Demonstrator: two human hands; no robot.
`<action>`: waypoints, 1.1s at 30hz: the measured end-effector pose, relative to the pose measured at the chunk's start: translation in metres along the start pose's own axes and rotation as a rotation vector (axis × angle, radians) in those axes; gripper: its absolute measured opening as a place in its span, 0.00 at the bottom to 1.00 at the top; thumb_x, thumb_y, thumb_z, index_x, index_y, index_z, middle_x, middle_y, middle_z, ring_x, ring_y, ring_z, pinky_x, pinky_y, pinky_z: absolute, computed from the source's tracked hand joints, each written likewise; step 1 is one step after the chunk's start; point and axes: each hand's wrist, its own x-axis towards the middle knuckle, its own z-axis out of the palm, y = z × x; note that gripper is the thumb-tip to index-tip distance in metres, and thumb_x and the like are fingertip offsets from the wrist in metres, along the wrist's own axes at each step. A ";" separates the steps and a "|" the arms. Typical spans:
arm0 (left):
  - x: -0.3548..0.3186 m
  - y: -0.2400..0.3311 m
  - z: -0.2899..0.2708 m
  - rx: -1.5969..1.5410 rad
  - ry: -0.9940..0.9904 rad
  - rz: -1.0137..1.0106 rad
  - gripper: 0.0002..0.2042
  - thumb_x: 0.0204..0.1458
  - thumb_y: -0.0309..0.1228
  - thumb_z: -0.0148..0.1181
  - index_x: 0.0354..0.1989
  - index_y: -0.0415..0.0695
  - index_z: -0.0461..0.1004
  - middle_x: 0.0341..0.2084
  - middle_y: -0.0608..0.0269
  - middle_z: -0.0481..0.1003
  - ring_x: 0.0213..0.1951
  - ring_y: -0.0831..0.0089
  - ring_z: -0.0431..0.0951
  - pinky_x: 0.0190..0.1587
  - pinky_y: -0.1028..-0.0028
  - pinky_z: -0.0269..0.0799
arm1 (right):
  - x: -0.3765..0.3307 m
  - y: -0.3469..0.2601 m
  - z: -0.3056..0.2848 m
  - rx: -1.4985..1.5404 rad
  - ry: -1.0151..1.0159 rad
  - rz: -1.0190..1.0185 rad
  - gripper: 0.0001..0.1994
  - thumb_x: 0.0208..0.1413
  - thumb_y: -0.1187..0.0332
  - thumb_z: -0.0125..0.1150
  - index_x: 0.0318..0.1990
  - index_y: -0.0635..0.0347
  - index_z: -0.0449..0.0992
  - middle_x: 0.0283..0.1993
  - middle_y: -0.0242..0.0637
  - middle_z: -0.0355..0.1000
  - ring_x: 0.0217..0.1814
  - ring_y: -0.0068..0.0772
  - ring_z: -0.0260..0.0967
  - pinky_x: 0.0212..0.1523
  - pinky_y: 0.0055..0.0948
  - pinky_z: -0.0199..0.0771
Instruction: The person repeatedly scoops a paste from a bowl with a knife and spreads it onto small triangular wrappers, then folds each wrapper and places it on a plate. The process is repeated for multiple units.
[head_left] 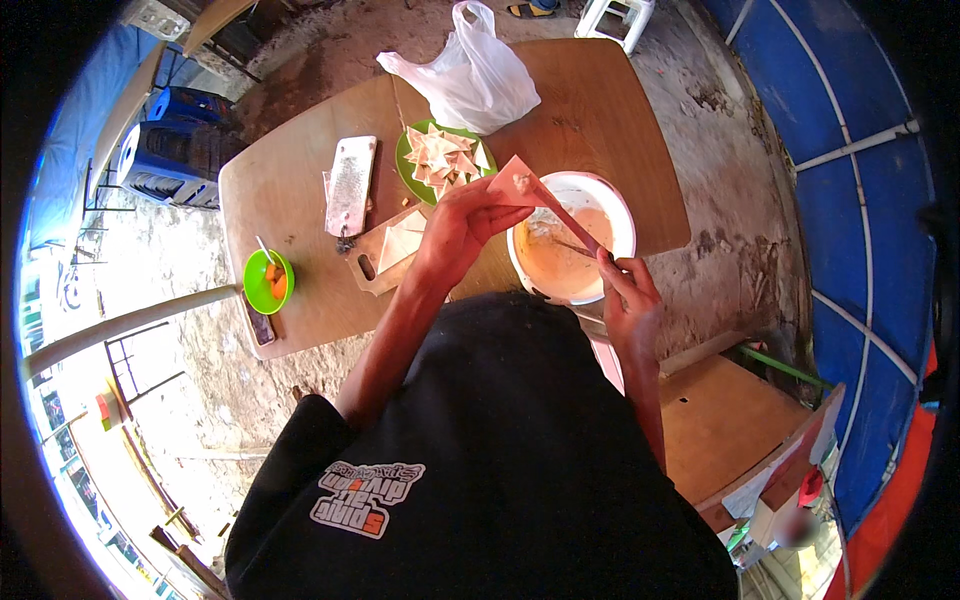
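Observation:
My left hand holds up a thin, pale wrapper sheet, pinched between thumb and fingers, with a small lump of paste on it. In my right hand is a slim utensil, its far end touching or very near the wrapper; whether it is a spoon or a knife I cannot tell. Below both hands stands a white tub of pinkish-orange paste. Beyond my left hand, a green plate carries a heap of folded triangular pieces. Flat wrappers lie on a wooden cutting board.
The wooden table also bears a white plastic bag, a long whitish slab, a green bowl with orange pieces and a spoon, and a dark phone-like object. Behind it is a white stool; blue sheeting hangs right.

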 end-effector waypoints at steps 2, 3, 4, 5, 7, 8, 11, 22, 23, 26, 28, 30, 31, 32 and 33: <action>-0.001 0.001 -0.004 -0.011 -0.001 0.000 0.17 0.60 0.26 0.40 0.52 0.24 0.64 0.50 0.43 0.72 0.52 0.57 0.75 0.61 0.61 0.68 | -0.002 0.001 -0.003 -0.013 -0.008 -0.011 0.17 0.53 0.79 0.59 0.50 0.52 0.79 0.38 0.39 0.73 0.39 0.37 0.75 0.37 0.32 0.75; -0.003 0.001 -0.006 -0.026 0.002 -0.001 0.17 0.60 0.26 0.40 0.52 0.24 0.64 0.50 0.43 0.72 0.52 0.57 0.75 0.61 0.61 0.68 | -0.003 0.001 -0.004 -0.020 -0.012 -0.014 0.17 0.53 0.79 0.59 0.50 0.52 0.79 0.37 0.39 0.73 0.39 0.38 0.75 0.37 0.32 0.75; -0.004 0.001 -0.008 -0.046 0.017 -0.012 0.17 0.60 0.26 0.40 0.53 0.25 0.63 0.50 0.42 0.71 0.52 0.56 0.75 0.61 0.61 0.67 | -0.003 0.002 -0.006 -0.022 -0.020 -0.022 0.17 0.53 0.79 0.59 0.50 0.52 0.79 0.37 0.39 0.73 0.39 0.38 0.75 0.36 0.32 0.75; -0.005 0.001 -0.010 -0.074 0.033 -0.021 0.17 0.60 0.26 0.40 0.53 0.25 0.63 0.50 0.42 0.71 0.52 0.56 0.75 0.61 0.61 0.67 | -0.002 0.003 -0.008 -0.024 -0.027 -0.032 0.17 0.54 0.79 0.59 0.50 0.52 0.79 0.37 0.40 0.73 0.39 0.38 0.75 0.36 0.32 0.75; -0.006 0.003 -0.011 -0.109 0.064 -0.018 0.18 0.60 0.26 0.40 0.54 0.25 0.62 0.50 0.42 0.71 0.53 0.56 0.74 0.62 0.60 0.67 | 0.001 0.003 -0.014 -0.022 -0.055 0.009 0.17 0.54 0.79 0.58 0.51 0.52 0.78 0.38 0.40 0.73 0.40 0.37 0.75 0.37 0.32 0.75; -0.006 0.005 -0.011 -0.113 0.080 -0.006 0.18 0.60 0.26 0.41 0.55 0.25 0.61 0.51 0.43 0.71 0.53 0.56 0.74 0.62 0.60 0.66 | 0.002 0.002 -0.018 -0.016 -0.077 0.059 0.17 0.55 0.78 0.57 0.52 0.53 0.78 0.38 0.40 0.73 0.40 0.35 0.75 0.38 0.32 0.74; -0.005 0.011 -0.007 -0.093 0.093 0.104 0.18 0.60 0.25 0.41 0.56 0.26 0.61 0.52 0.44 0.70 0.55 0.56 0.72 0.63 0.60 0.64 | 0.011 -0.006 -0.018 0.171 -0.045 0.134 0.15 0.58 0.77 0.55 0.53 0.57 0.77 0.38 0.40 0.74 0.41 0.31 0.74 0.41 0.30 0.73; -0.006 0.022 0.020 -0.032 0.065 0.190 0.20 0.59 0.23 0.39 0.60 0.28 0.58 0.56 0.45 0.67 0.57 0.58 0.70 0.64 0.62 0.63 | 0.027 -0.052 0.008 0.348 -0.141 0.091 0.16 0.62 0.76 0.49 0.57 0.63 0.72 0.36 0.36 0.72 0.37 0.22 0.65 0.42 0.23 0.68; -0.006 0.022 0.021 -0.028 0.074 0.192 0.21 0.59 0.23 0.39 0.61 0.29 0.57 0.56 0.45 0.67 0.57 0.58 0.70 0.64 0.62 0.63 | 0.028 -0.052 0.008 0.340 -0.144 0.088 0.16 0.62 0.76 0.49 0.57 0.63 0.72 0.36 0.36 0.72 0.37 0.22 0.66 0.42 0.23 0.68; -0.006 0.023 0.022 -0.005 0.068 0.192 0.21 0.60 0.23 0.38 0.62 0.29 0.57 0.56 0.46 0.66 0.57 0.59 0.70 0.65 0.62 0.62 | 0.028 -0.052 0.009 0.338 -0.153 0.082 0.17 0.61 0.77 0.50 0.57 0.63 0.72 0.36 0.37 0.72 0.37 0.23 0.67 0.42 0.23 0.68; -0.007 0.022 0.023 0.005 0.081 0.193 0.20 0.61 0.23 0.37 0.62 0.30 0.57 0.56 0.46 0.66 0.58 0.59 0.69 0.65 0.62 0.62 | 0.029 -0.052 0.010 0.329 -0.154 0.064 0.17 0.61 0.77 0.50 0.57 0.63 0.73 0.36 0.38 0.72 0.37 0.24 0.67 0.42 0.23 0.69; -0.010 0.019 0.024 -0.007 0.096 0.210 0.20 0.62 0.23 0.37 0.62 0.30 0.57 0.56 0.47 0.66 0.58 0.59 0.69 0.65 0.62 0.61 | 0.028 -0.053 0.012 0.306 -0.150 0.039 0.17 0.61 0.78 0.50 0.56 0.63 0.73 0.35 0.39 0.72 0.37 0.25 0.68 0.41 0.24 0.69; -0.011 0.018 0.024 0.010 0.127 0.190 0.20 0.62 0.24 0.38 0.62 0.30 0.57 0.57 0.47 0.66 0.59 0.60 0.69 0.66 0.62 0.61 | 0.028 -0.054 0.012 0.300 -0.157 0.049 0.17 0.60 0.78 0.50 0.56 0.63 0.73 0.35 0.40 0.73 0.37 0.25 0.68 0.41 0.24 0.69; -0.011 0.017 0.024 0.018 0.126 0.190 0.20 0.62 0.24 0.38 0.62 0.31 0.57 0.57 0.48 0.66 0.59 0.60 0.68 0.66 0.62 0.60 | 0.027 -0.056 0.013 0.297 -0.160 0.057 0.17 0.60 0.79 0.50 0.56 0.63 0.73 0.35 0.40 0.73 0.36 0.25 0.68 0.41 0.24 0.69; -0.009 0.017 0.023 0.027 0.122 0.195 0.20 0.62 0.24 0.38 0.62 0.31 0.57 0.57 0.48 0.66 0.59 0.60 0.68 0.66 0.62 0.60 | 0.028 -0.056 0.013 0.292 -0.160 0.059 0.17 0.60 0.79 0.50 0.56 0.63 0.73 0.35 0.41 0.73 0.36 0.25 0.68 0.41 0.25 0.69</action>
